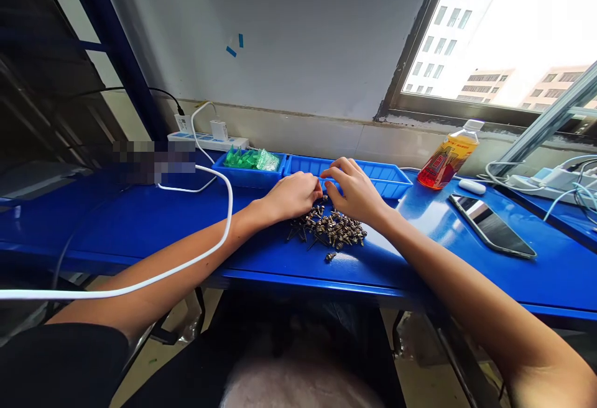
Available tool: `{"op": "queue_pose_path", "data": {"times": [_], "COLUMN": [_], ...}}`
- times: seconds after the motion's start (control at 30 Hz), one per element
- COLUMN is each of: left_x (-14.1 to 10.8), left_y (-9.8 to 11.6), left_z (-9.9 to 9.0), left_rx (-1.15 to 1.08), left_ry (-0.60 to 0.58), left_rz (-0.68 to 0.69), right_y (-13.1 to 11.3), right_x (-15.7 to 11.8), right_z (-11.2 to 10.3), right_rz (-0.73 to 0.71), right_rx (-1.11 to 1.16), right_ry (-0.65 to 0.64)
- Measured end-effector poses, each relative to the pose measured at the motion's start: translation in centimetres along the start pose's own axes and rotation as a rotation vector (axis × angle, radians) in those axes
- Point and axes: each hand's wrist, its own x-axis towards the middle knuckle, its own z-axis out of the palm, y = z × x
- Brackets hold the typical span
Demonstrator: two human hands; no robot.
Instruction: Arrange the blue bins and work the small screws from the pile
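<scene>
A pile of small brassy metal pieces, some with thin pins, lies on the blue table. My left hand is over the pile's left rear edge, its fingers curled together; what they hold, if anything, is hidden. Just to the right, my right hand is behind the pile with its fingers bent and apart. Behind my hands sits a long blue bin. Beside it on the left, another blue bin contains green pieces and a clear plastic bag.
A drink bottle leans at the back right, near a white case and a phone. Power strips with cables stand at both sides. A white cable crosses the view above my left forearm. The table's front edge runs below the pile.
</scene>
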Motion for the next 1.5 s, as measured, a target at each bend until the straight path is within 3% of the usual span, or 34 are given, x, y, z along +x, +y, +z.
{"op": "queue_pose_path", "data": {"times": [0.17,0.37,1.2,1.5], "left_x": [0.2,0.3,-0.2,-0.3], "left_y": [-0.6,-0.6,-0.4,-0.5], "left_z": [-0.4,-0.4,-0.5,-0.6], "left_rx": [-0.157,-0.282,-0.223,-0.178], "left_ry": [0.173,0.178,0.284,0.238], "left_rz": [-0.101,-0.105,-0.026,-0.034], "right_y": [-0.8,-0.4,-0.4,-0.5], "right_x": [0.1,-0.1,-0.1,-0.1], "right_z": [-0.2,0.3,0.7,0.8], "right_rz": [-0.007,0.036,0.115,0.109], "right_rx": [0.067,0.107,0.014,0.048], "right_ry": [0.026,0.005,0.022,0.047]}}
